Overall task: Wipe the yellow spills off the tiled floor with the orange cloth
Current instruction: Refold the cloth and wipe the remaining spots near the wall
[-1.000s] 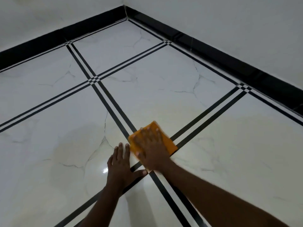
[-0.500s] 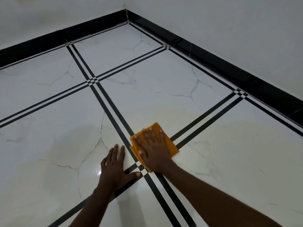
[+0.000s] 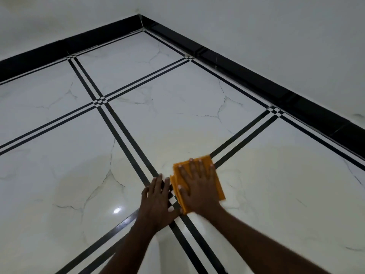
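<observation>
**Orange cloth pressed flat beside a tile-line crossing**

Nearest the camera, two bare forearms are extended onto the glossy white marble-patterned tiled floor [image 3: 197,119]. The left hand [image 3: 158,202] is laid palm-down with fingers spread, nothing gripped, over the crossing of the double black inlay lines [image 3: 126,143]. Just beside it, the right hand [image 3: 197,186] is spread flat and pressed on top of the folded orange cloth [image 3: 218,186], which is pinned under the palm rather than clenched. The cloth is placed on the floor at the right of that crossing. A faint yellowish film [image 3: 280,171] is seen on the tile to the right of the cloth and on the tile beyond it. Farther off, a black skirting band [image 3: 256,76] is run along the base of the white walls [image 3: 276,26], meeting in a corner.
</observation>
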`<state>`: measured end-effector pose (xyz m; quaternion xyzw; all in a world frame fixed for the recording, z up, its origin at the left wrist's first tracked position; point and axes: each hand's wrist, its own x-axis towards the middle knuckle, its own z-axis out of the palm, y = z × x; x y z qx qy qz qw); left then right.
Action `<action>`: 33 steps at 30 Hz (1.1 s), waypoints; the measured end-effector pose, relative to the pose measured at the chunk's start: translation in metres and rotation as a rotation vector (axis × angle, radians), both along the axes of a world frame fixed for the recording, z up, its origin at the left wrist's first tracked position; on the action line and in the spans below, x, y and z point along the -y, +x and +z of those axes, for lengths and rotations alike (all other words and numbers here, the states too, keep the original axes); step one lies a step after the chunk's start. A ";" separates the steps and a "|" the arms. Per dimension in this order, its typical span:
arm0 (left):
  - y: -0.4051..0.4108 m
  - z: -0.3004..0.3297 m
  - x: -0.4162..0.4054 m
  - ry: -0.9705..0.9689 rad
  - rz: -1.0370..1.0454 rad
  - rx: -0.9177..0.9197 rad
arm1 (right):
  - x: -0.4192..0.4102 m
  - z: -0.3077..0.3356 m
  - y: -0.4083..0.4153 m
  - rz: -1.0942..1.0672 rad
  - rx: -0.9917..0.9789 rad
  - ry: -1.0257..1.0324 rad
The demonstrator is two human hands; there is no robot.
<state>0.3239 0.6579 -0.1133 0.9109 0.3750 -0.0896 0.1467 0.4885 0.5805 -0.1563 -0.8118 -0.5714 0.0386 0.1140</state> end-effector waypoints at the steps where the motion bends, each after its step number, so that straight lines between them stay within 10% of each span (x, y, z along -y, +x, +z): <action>1: 0.003 -0.002 -0.001 0.007 -0.011 -0.010 | -0.010 0.001 0.016 0.036 0.006 0.002; 9: 0.004 0.001 0.007 0.051 -0.021 -0.022 | 0.125 0.001 0.105 -0.790 -0.007 -0.013; 16: 0.092 0.001 0.050 0.013 -0.155 -0.085 | 0.074 -0.004 0.086 -0.326 -0.014 -0.017; 24: 0.114 0.005 0.067 0.010 -0.182 -0.072 | 0.235 0.002 0.131 -1.035 0.002 -0.106; 33: 0.103 0.053 0.026 -0.115 -0.217 -0.278 | 0.095 0.009 0.094 -0.347 -0.003 -0.169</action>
